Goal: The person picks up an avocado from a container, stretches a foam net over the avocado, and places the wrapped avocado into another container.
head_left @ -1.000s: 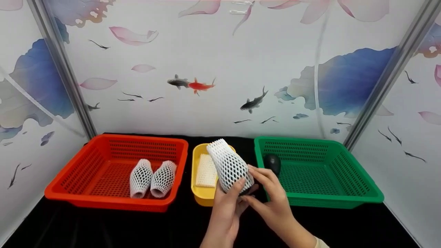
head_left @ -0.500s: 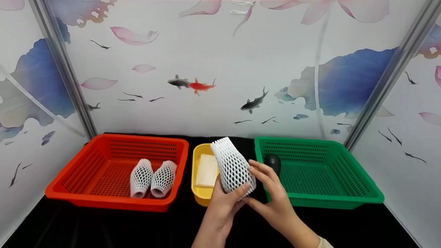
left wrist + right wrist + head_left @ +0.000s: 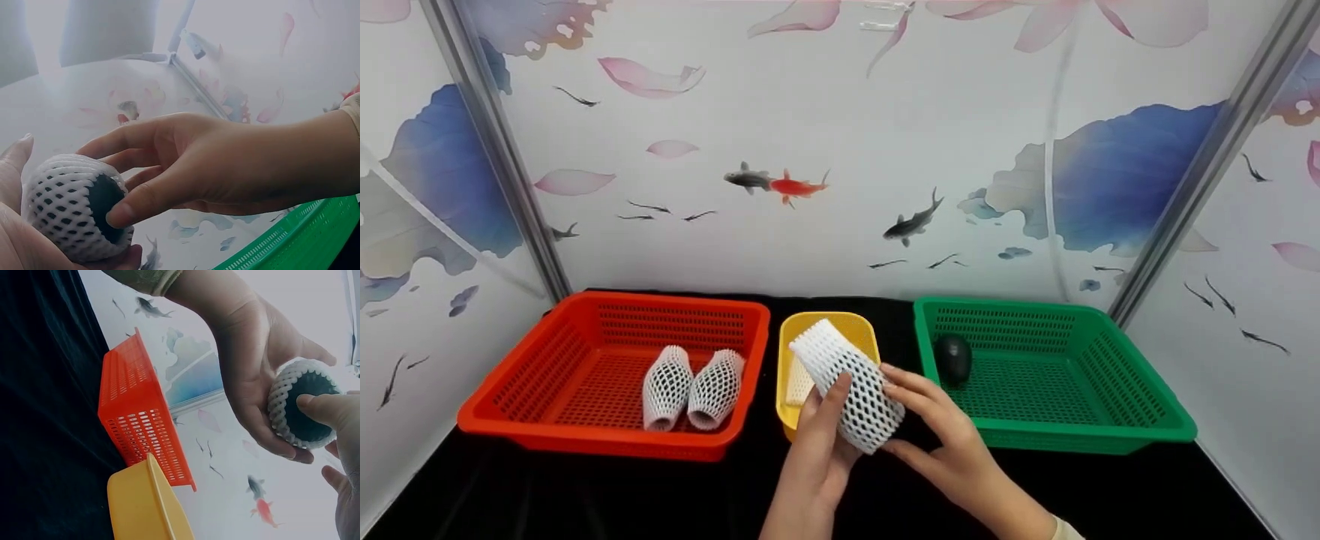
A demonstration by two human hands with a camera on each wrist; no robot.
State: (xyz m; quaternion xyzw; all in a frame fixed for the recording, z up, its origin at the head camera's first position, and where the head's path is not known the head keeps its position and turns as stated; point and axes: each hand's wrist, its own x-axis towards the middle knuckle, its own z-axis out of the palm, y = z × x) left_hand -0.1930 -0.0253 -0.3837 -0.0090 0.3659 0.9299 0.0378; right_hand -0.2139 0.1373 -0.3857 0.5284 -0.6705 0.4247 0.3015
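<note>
A white foam net sleeve covers a dark, smooth, oval fruit, whose bare end shows at the sleeve's opening in the left wrist view. My left hand grips the sleeved fruit from the left, its thumb lying along the net. From the right, my right hand holds the near end, fingertips on the net. Both wrist views show its thumb on the bare dark end. The sleeve's narrow far end tilts up and left, over the yellow basket.
Two sleeved fruits lie in the red basket at left. Flat foam net sleeves lie in the yellow basket, partly hidden. The green basket at right holds one bare dark oval fruit. A patterned wall stands behind.
The sleeved fruit has come lower and left, tilting further left. My left thumb has shifted up along the net. The dark sliver once visible beneath the sleeve is hidden in the head view.
</note>
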